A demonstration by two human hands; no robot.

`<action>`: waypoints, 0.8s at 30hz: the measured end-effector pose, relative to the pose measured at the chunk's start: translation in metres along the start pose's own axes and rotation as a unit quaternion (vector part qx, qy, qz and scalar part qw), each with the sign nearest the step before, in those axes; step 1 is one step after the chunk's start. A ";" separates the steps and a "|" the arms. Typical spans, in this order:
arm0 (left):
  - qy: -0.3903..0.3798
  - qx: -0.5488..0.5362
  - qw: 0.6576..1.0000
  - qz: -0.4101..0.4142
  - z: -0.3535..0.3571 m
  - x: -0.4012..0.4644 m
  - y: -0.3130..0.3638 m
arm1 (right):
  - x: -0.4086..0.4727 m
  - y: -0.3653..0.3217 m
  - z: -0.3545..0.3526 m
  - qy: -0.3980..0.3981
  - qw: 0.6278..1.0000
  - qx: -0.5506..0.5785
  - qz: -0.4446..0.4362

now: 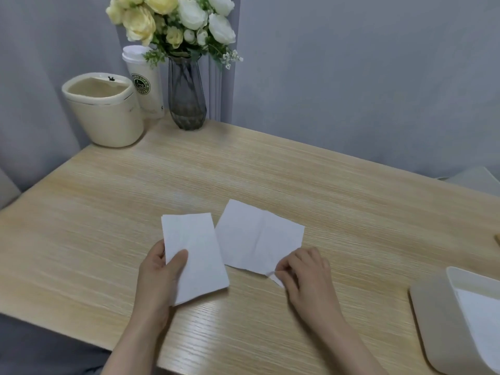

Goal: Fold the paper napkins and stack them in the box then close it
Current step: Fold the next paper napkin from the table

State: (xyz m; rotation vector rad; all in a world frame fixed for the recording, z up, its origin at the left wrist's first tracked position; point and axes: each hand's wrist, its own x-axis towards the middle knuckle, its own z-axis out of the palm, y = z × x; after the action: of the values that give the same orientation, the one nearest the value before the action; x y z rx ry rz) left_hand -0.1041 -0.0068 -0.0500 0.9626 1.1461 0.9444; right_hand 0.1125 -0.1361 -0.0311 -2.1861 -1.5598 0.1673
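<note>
Gripping a folded napkin point(196, 255) by its near-left edge, the left hand point(159, 277) has its thumb on top and fingers curled beneath. At 3 o'clock from it, the right hand point(305, 272) pinches the near corner of a flat napkin point(259, 239), which lies creased on the wooden table point(270, 169). The two napkins touch or overlap at one edge; which, I cannot tell. The open box point(443, 320), white paper inside, sits at 4 o'clock by the frame edge. Farther off, around 11 o'clock, stand a cream bin point(105, 112), a paper cup point(144, 82) and a vase of flowers point(186, 93).
</note>
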 end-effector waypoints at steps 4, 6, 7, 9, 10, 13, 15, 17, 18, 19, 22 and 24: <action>0.004 0.004 1.000 -0.002 0.003 0.000 -0.001 | -0.003 0.016 -0.010 -0.014 1.000 -0.013 0.006; -0.001 0.003 1.000 -0.004 0.006 -0.001 -0.001 | -0.005 0.024 -0.017 -0.008 1.000 -0.020 0.008; -0.006 0.002 1.000 -0.006 0.009 -0.002 -0.002 | -0.006 0.029 -0.021 -0.002 1.000 -0.024 0.006; -0.021 0.005 1.000 -0.010 0.016 -0.006 -0.002 | -0.009 0.040 -0.031 0.005 0.999 -0.034 0.001; -0.029 0.005 0.999 -0.012 0.020 -0.008 -0.002 | -0.010 0.046 -0.036 0.008 0.999 -0.041 0.001; -0.057 0.004 0.998 -0.023 0.035 -0.014 -0.003 | -0.010 0.061 -0.049 0.013 0.998 -0.065 0.007; -0.080 0.000 0.996 -0.034 0.045 -0.018 -0.003 | -0.010 0.068 -0.056 0.017 0.997 -0.075 0.019; -0.104 -0.005 0.994 -0.044 0.054 -0.022 -0.004 | -0.010 0.070 -0.060 0.023 0.996 -0.077 0.037; -0.113 -0.007 0.992 -0.049 0.057 -0.024 -0.004 | -0.011 0.069 -0.061 0.029 0.996 -0.068 0.050; -0.120 -0.007 0.991 -0.053 0.060 -0.026 -0.005 | -0.014 0.066 -0.060 0.037 0.996 -0.051 0.064; -0.122 0.001 0.991 -0.055 0.065 -0.028 -0.009 | -0.024 0.047 -0.046 0.059 0.993 0.013 0.103; -0.117 0.011 0.992 -0.051 0.065 -0.027 -0.011 | -0.029 0.033 -0.032 0.052 0.989 0.026 0.137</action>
State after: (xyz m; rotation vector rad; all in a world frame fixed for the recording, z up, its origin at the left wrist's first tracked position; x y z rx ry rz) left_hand -0.0430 -0.0435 -0.0429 0.9942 0.9989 0.7183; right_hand 0.1417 -0.1804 -0.0213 -2.3206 -1.1820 0.1725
